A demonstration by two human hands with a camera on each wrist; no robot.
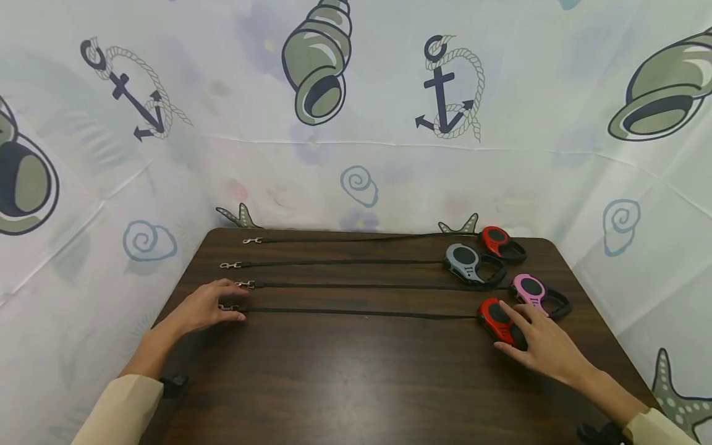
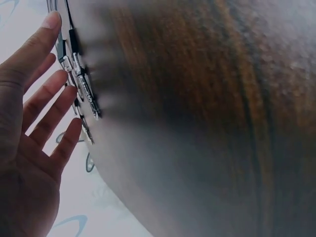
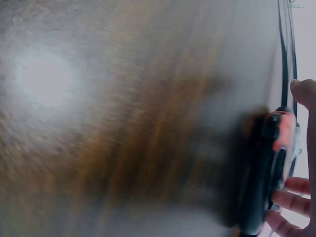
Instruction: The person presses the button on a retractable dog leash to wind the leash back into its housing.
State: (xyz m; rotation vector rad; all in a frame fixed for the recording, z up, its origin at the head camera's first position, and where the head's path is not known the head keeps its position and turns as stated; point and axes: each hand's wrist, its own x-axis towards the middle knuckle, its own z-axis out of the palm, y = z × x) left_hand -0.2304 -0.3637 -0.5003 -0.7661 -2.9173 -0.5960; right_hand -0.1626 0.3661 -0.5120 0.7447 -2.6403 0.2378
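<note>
Several retractable dog leashes lie in rows across a brown table, cases at the right, cords drawn out to metal clips at the left. My right hand (image 1: 547, 349) is over the nearest red leash (image 1: 491, 312), fingertips at its case and thumb beside it; the hand hides its handle. In the right wrist view the thumb is apart from the case (image 3: 261, 168). My left hand (image 1: 203, 308) hovers around the two nearest clips, fingers spread and thumb by the front clip (image 1: 228, 307). The left wrist view shows the palm (image 2: 34, 173) holding nothing, beside the clips (image 2: 86, 89).
Just behind the near red leash lies a pink leash (image 1: 528, 287). Farther back are a grey-blue leash (image 1: 463, 262) and another red leash (image 1: 494, 236). A white cloth (image 1: 389, 185) with sea prints hangs behind and beside the table (image 1: 345, 383).
</note>
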